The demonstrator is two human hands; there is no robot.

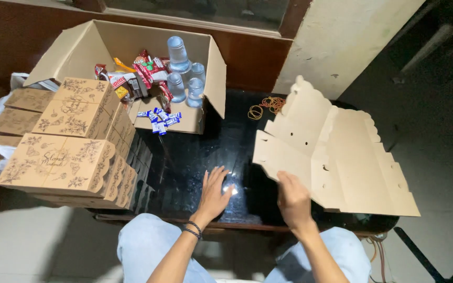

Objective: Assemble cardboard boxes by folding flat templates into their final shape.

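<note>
Gripping the near left edge of a flat, unfolded tan cardboard box blank with scalloped flaps [336, 152], the right hand [292, 200] is curling its fingers over that edge, so the sheet is tilting up over the right part of the glossy black table [195, 157]. The left hand [213, 193] is lying palm down on the tabletop just left of the blank, its fingers spread and released, grasping nothing; dark bands are circling its wrist. Folded tan cardboard boxes with brown floral print [74, 141] are standing in stacks at the left side of the table. An open brown cardboard carton [132, 57] is sitting at the far side, holding clear plastic water cups [183, 73] and red snack packets [142, 76], with small blue-and-white sachets [159, 119] lying on its near flap. Orange rubber bands [266, 107] are lying far, between the carton and the blank.
</note>
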